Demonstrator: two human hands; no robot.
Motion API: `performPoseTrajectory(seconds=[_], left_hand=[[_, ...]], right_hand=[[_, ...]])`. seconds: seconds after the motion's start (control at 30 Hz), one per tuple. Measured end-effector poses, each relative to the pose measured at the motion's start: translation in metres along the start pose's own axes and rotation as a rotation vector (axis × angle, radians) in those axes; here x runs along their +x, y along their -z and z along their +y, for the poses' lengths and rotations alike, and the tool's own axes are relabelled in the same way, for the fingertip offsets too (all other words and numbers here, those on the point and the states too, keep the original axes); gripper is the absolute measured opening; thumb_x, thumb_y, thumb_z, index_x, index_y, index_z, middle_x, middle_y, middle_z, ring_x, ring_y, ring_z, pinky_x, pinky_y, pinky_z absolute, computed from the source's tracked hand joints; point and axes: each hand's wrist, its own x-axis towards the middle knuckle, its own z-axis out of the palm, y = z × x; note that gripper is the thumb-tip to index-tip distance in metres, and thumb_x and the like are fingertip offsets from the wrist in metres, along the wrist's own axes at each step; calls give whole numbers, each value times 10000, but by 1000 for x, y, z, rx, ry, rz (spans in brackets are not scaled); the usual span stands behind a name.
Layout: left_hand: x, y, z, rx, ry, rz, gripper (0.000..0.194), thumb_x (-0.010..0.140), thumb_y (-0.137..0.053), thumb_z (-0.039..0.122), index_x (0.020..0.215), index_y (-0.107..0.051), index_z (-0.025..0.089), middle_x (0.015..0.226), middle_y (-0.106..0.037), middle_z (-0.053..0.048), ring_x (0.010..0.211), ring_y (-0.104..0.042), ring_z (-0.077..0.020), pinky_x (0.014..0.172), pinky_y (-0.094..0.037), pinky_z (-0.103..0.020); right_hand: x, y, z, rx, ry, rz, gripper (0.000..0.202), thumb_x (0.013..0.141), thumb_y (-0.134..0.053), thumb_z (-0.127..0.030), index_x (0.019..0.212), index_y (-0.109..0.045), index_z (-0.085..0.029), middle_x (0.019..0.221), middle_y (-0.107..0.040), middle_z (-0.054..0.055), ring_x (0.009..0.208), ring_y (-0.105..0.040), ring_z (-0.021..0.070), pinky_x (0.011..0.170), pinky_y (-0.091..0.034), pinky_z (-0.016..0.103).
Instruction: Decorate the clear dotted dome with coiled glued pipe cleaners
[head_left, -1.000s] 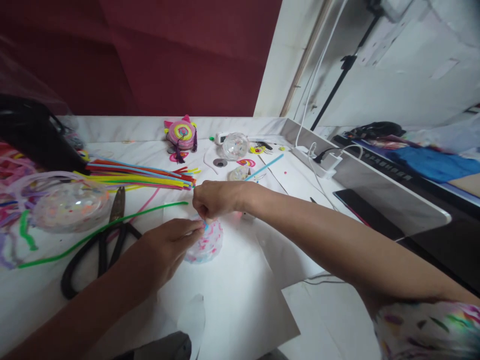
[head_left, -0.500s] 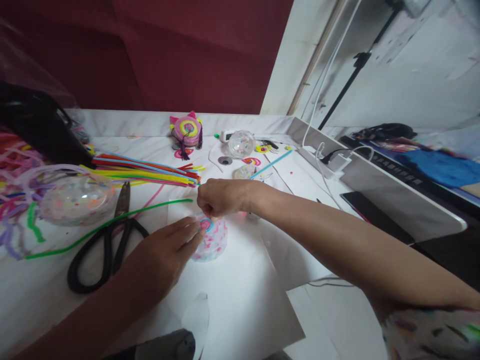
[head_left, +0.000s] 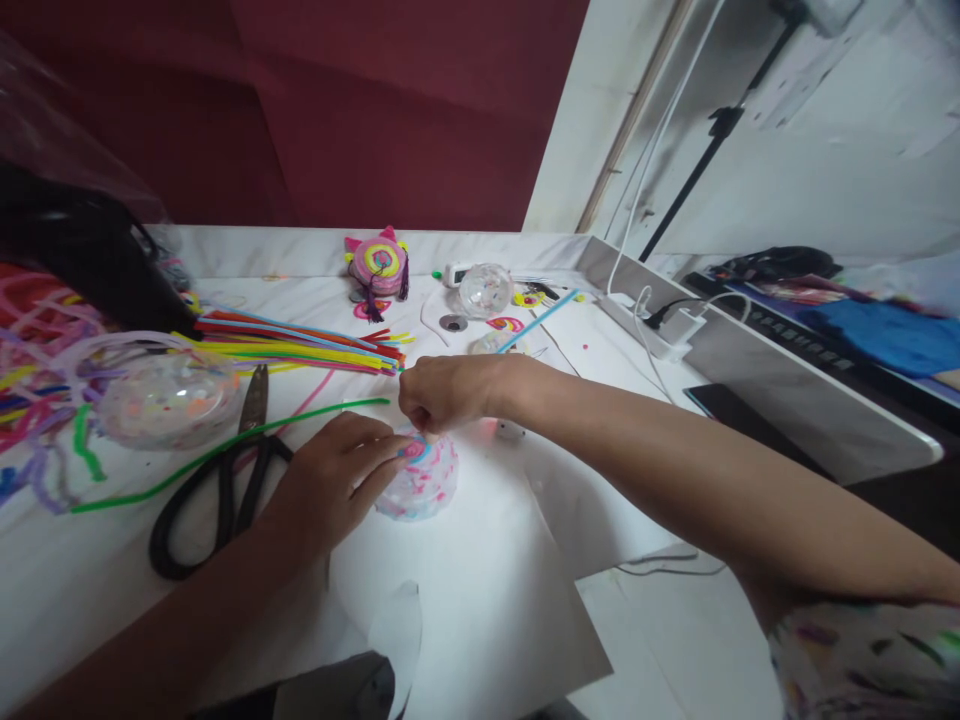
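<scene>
A clear round piece with pink specks lies on white paper, with a blue and pink spiral on its upper part. My left hand rests against its left side, fingertips pressed at the spiral. Above it, my right hand is closed in a pinch at the far edge of the spiral; whatever lies between those fingertips is too small to name. A green pipe cleaner runs left of my hands, across black-handled pliers.
Bundled pipe cleaners lie behind the pliers, near a clear speckled dome. At the back stand a pink eared ornament and another clear dome. A blue pipe cleaner and a power strip are further right.
The view has shifted slightly, so things at the left appear further right. My left hand has its fingers a little differently bent on the speckled piece; my right hand stays pinched above it.
</scene>
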Motion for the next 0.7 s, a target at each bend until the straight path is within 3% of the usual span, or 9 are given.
performPoseTrajectory(seconds=[0.3, 0.53, 0.7], left_hand=[[2, -7, -2, -66, 120, -70, 304, 1022, -458, 309, 966, -747, 232, 825, -702, -6, 782, -660, -139, 699, -519, -251], [5, -8, 0, -54, 72, -28, 318, 1028, -466, 296, 935, -752, 194, 819, -704, -19, 781, -666, -139, 702, -516, -243], [8, -7, 2, -56, 62, -22, 342, 1037, -453, 314, 904, -743, 192, 780, -698, -8, 766, -671, -132, 694, -524, -237]], right_hand=[[2, -3, 2, -58, 7, 23, 128, 834, -664, -89, 921, -752, -121, 963, -737, 111, 922, -668, 231, 657, -422, 276], [4, 0, 1, -51, 46, -17, 174, 823, -612, -20, 917, -731, -105, 967, -733, 105, 860, -651, 196, 615, -404, 250], [10, 0, -4, -58, 48, 21, 166, 825, -643, -26, 935, -731, -112, 928, -740, 98, 828, -669, 199, 665, -440, 264]])
